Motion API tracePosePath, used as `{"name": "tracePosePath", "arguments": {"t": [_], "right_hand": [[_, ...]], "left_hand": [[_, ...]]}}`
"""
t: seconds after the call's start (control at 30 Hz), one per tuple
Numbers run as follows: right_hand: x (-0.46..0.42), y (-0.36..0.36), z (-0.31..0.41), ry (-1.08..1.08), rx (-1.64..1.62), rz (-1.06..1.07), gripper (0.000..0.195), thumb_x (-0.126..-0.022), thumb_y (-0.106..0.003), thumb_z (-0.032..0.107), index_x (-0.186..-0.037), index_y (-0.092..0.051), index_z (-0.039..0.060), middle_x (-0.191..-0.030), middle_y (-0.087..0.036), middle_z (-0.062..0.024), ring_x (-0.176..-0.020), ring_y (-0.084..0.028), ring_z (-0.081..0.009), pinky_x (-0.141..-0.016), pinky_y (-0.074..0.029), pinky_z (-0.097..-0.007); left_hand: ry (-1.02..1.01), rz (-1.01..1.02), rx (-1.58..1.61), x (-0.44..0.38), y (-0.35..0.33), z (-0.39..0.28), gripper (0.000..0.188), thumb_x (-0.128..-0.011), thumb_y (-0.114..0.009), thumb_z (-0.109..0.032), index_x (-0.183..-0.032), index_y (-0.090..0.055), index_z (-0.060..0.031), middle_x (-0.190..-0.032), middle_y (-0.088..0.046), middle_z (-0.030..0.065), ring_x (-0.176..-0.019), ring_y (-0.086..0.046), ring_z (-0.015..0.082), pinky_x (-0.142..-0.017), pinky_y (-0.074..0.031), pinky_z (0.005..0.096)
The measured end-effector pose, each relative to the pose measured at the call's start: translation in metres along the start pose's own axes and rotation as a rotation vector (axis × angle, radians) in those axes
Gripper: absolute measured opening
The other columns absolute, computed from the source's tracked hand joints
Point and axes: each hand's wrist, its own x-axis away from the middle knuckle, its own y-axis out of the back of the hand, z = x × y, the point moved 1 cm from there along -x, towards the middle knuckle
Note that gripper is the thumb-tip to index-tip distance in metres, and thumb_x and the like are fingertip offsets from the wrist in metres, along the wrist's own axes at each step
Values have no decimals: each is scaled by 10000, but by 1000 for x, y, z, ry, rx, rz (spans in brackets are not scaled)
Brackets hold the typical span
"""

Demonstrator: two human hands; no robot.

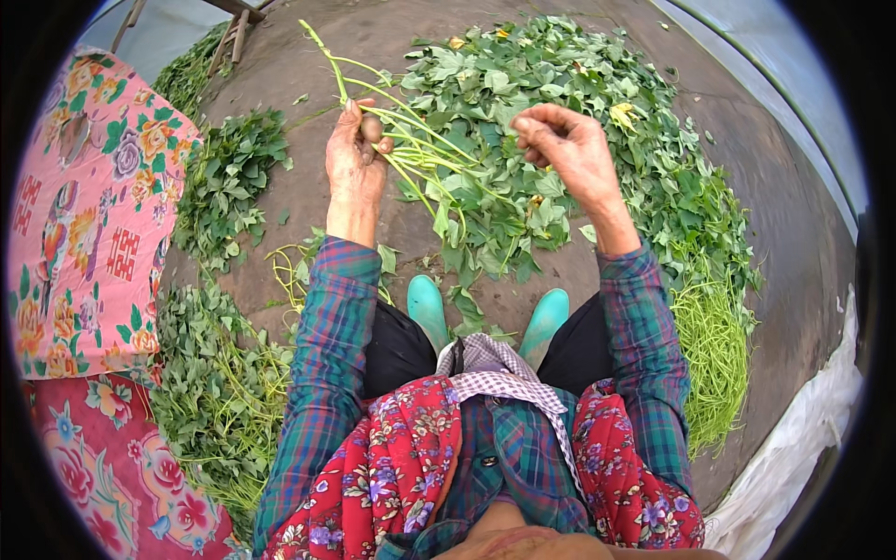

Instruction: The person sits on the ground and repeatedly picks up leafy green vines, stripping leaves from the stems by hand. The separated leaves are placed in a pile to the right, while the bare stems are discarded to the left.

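Note:
My left hand grips a bunch of light green leaf stalks, apparently sweet potato. One thicker stem sticks up past the thumb, while the thinner stalks fan out to the right. Some of their far ends overlap a broad heap of cut green leaves on the ground, so I cannot tell which leaves are attached. To the right, my right hand is raised over the heap, thumb against curled fingers. Nothing shows in it, though the inside of the palm is hidden.
Trimmed stalks lie piled at the right, near white plastic sheeting. Leafy vines line the left side beside pink floral cloth and red floral cloth. Wooden legs stand at the upper left. Turquoise boots are below my hands.

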Motion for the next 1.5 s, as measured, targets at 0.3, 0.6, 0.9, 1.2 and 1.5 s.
{"name": "tracePosePath", "arguments": {"t": [0.3, 0.6, 0.9, 1.2, 1.5], "right_hand": [[7, -19, -50, -198, 191, -55, 246, -847, -652, 242, -939, -691, 17, -779, -680, -50, -704, -602, -111, -655, -482, -279], [16, -51, -57, -322, -374, 486, 275, -904, -580, 241, -1074, -660, 38, -840, -692, -44, -655, -578, -51, -535, -425, -184], [24, -55, -50, -381, -572, 540, 262, -879, -627, 232, -1026, -637, 15, -770, -652, -30, -630, -583, -67, -503, -415, -187], [24, -54, -41, -366, -256, 456, 295, -812, -707, 297, -986, -689, 59, -667, -584, 49, -535, -465, -35, -459, -343, -213], [28, -57, -26, -127, 185, 211, 262, -816, -631, 213, -977, -685, 13, -670, -622, 2, -573, -507, -68, -546, -424, -250]], "left_hand": [[-31, 49, 55, 5, -8, -3, 273, -940, -552, -306, -958, -574, -35, -597, -364, -31, -532, -344, 70, -472, -325, 248], [133, 201, 179, 18, -26, 9, 289, -947, -534, -314, -974, -574, -30, -598, -377, -28, -536, -362, 66, -446, -319, 212], [217, 374, 146, 25, -34, 13, 304, -958, -513, -317, -973, -574, -20, -571, -368, -28, -494, -334, 62, -421, -310, 202], [237, 425, -93, 30, -44, 17, 288, -956, -528, -287, -955, -589, -5, -575, -383, -28, -480, -326, 57, -406, -289, 200], [224, 312, -169, 34, -49, 24, 273, -955, -531, -269, -919, -594, -6, -568, -388, -28, -467, -334, 62, -399, -293, 206]]}}
